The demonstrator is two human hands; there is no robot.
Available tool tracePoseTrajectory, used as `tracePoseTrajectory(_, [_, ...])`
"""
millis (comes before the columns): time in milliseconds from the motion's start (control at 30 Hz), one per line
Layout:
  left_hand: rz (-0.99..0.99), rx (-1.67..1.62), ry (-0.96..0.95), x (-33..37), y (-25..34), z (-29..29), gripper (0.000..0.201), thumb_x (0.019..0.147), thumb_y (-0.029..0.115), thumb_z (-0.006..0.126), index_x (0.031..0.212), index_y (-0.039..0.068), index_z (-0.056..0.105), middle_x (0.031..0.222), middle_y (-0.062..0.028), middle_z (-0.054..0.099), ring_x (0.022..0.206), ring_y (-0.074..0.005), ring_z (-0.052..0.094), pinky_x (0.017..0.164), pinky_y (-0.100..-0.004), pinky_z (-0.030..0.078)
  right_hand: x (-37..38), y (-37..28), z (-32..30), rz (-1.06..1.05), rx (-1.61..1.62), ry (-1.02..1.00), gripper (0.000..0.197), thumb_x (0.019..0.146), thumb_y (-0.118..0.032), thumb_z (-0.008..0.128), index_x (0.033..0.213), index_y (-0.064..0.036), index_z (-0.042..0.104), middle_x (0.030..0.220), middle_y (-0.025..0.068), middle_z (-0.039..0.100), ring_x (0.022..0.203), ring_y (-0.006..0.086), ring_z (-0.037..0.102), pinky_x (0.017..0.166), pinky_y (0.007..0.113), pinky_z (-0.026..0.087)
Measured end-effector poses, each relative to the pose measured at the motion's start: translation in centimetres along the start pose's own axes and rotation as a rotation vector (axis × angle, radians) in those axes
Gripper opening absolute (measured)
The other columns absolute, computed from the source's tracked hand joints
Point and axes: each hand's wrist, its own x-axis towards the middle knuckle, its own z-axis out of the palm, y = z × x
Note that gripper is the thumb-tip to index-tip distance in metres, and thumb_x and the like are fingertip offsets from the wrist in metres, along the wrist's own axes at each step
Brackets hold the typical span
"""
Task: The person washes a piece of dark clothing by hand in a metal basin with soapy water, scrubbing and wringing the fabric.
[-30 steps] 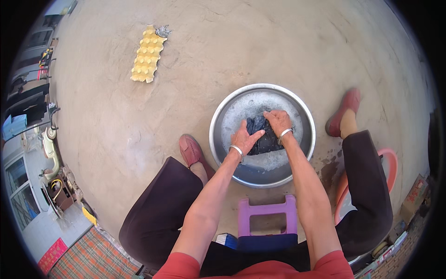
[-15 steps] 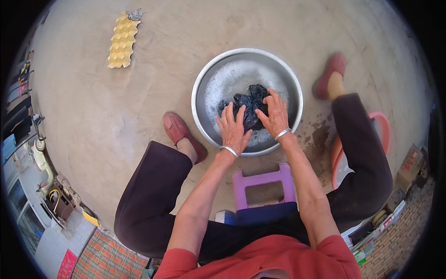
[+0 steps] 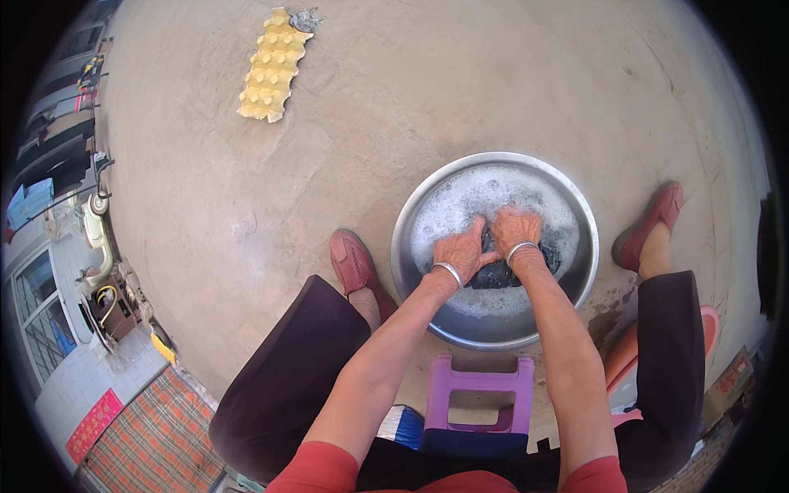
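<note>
A wide metal basin of foamy water stands on the ground between my feet. In it lies a wet black cloth, crumpled and partly under suds. My left hand is closed on the cloth from the left, with its thumb stretched toward the right hand. Close beside it, my right hand grips the cloth, its fingertips sunk in the foam and hidden. Each wrist wears a silver bangle.
A purple plastic stool stands just in front of me. To the right, a pink tub is partly behind my leg. A yellow egg tray lies at the far left. A plaid cloth spreads at lower left.
Both hands have gone from spread above the black cloth to pressed down into the suds and closed on it. More foam now covers the water. The view has shifted, so the basin appears lower and farther right.
</note>
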Motion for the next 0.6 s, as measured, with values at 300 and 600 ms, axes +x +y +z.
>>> tracePoseTrajectory(300, [0.233, -0.450, 0.499, -4.1, 0.0, -0.3, 0.046, 0.062, 0.002, 0.073, 0.102, 0.010, 0.051, 0.093, -0.0101, 0.055, 0.099, -0.0324, 0.050, 0.088, -0.0414, 0.039, -4.5, 1.3, -2.7, 0.062, 1.031, 0.481, 0.021, 0.084, -0.024, 0.065, 0.081, -0.0040, 0.063, 0.075, 0.0167, 0.063, 0.070, 0.0385, 0.059, 0.068, 0.050, 0.047])
tracePoseTrajectory(600, [0.299, -0.165, 0.473, -9.1, 1.6, 3.1, 0.098, 0.055, 0.012, 0.083, 0.140, 0.012, 0.033, 0.134, -0.0216, 0.038, 0.123, -0.0417, 0.038, 0.105, -0.0474, 0.032, -11.9, 2.2, 1.8, 0.211, 0.426, 0.334, 0.056, 0.082, -0.039, 0.069, 0.132, -0.0195, 0.052, 0.138, 0.0214, 0.042, 0.129, 0.0435, 0.035, 0.105, 0.055, 0.033])
